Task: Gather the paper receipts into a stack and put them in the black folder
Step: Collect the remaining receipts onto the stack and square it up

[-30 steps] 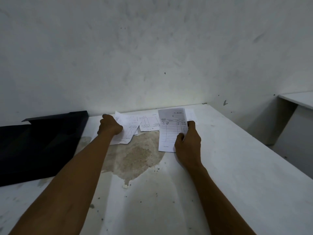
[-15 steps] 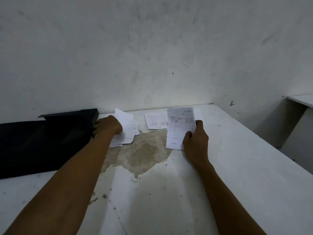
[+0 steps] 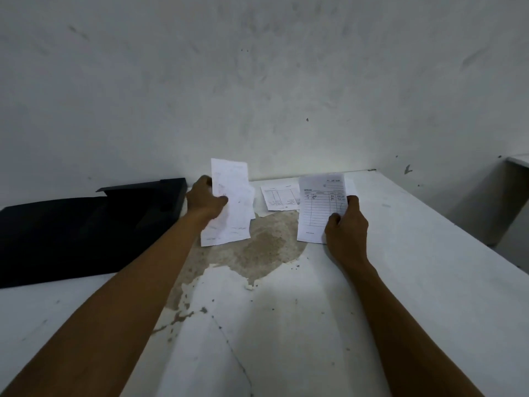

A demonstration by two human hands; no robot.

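My left hand point(image 3: 204, 200) grips a small bunch of white receipts point(image 3: 233, 207), lifted off the table and held upright, blank backs toward me. My right hand point(image 3: 345, 229) holds one lined receipt point(image 3: 317, 209) by its lower right corner, printed side facing me. Another receipt point(image 3: 279, 197) lies flat on the table between the two hands, near the wall. The black folder point(image 3: 86, 230) lies on the table at the left, just beside my left hand, with a raised flap at its far end.
The white table point(image 3: 400, 267) has a large brown patch of peeled surface point(image 3: 257, 247) under the receipts. A grey wall stands right behind the table. Another white surface point(image 3: 518, 160) shows at the far right, across a gap.
My left hand has picked the receipts up from the table and raised them upright. The right hand keeps its receipt in about the same place.
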